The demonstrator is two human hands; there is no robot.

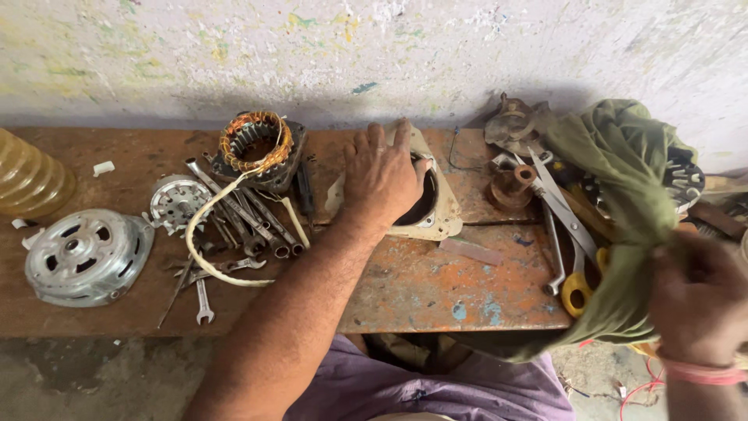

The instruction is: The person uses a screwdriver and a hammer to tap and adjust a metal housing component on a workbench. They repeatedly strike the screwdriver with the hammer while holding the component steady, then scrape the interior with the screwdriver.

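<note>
We saw both forearms bare, with no sleeves reaching the wrists. The right hand [697,300] wore a pink band around its wrist, and the left hand [382,175] wore nothing. Purple cloth covered the lap near us.

**A small motor-repair workshop**

A worn, paint-stained tabletop [436,288] stands against a rough, blotched wall [389,47]. At 11 o'clock lies a stator [255,144] with copper windings; at 9 o'clock, a round metal motor cover [86,256]. Spanners [234,214] lie heaped between them, one more near 7 o'clock. At 3 o'clock are scissors [573,257] with yellow handles, rusty parts [512,185] and a green rag [623,203]. The floor [78,382] below is bare, gritty concrete.
</note>
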